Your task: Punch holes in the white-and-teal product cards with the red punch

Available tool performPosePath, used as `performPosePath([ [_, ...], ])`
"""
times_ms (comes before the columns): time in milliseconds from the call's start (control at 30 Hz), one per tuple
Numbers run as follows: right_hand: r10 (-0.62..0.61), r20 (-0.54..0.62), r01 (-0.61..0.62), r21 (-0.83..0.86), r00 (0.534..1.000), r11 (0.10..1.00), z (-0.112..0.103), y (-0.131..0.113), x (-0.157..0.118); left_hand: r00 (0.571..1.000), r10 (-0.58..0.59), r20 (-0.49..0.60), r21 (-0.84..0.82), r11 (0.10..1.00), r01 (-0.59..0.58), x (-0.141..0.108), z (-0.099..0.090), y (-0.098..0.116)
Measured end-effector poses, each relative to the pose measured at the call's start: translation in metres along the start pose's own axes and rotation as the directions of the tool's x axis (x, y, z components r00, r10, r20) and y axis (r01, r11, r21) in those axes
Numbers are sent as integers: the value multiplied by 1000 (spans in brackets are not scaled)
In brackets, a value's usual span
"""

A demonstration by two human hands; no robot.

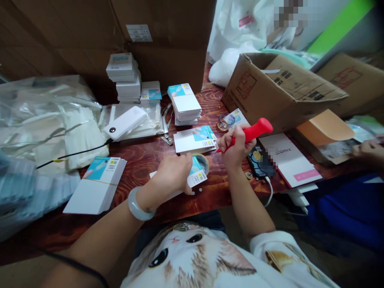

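My left hand (172, 176) is closed over a white and blue printed card (197, 176), holding it down on the table. A roll of tape (205, 162) shows partly under that card's far edge. In my right fist (235, 146) is a red-handled tool (258, 129), slanted with its thick end up to the right; a thin red tip points down left, and its exact kind is unclear. Beyond my hands lies a small stack of the same cards (187, 140). Two small white discs (200, 190) rest beside my left fingertips.
Card stacks stand at the left (93, 192) and the back (186, 108). A white power bank (127, 122) lies on plastic bags. To the right are a phone (260, 162), a COMIX box (289, 160) and an open carton (270, 96). Another person's hand (369, 152) is at the far right.
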State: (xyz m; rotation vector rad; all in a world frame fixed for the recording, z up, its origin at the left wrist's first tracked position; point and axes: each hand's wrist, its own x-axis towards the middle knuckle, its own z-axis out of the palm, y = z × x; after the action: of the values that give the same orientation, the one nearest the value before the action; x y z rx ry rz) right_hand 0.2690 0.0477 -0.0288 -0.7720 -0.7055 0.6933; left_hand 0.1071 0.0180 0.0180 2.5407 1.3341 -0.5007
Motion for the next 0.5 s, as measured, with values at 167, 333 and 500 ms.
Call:
performPosePath([
  [167, 54, 85, -60, 66, 995, 996, 7, -4, -15, 998, -36, -53, -32, 999, 35, 5, 18, -2],
  [333, 103, 239, -117, 48, 966, 992, 16, 1, -39, 999, -40, -21, -114, 993, 38, 2, 26, -9],
  [500, 86, 311, -78, -40, 946, 996, 19, 7, -51, 999, -29, -38, -174, 985, 22, 1, 30, -14],
])
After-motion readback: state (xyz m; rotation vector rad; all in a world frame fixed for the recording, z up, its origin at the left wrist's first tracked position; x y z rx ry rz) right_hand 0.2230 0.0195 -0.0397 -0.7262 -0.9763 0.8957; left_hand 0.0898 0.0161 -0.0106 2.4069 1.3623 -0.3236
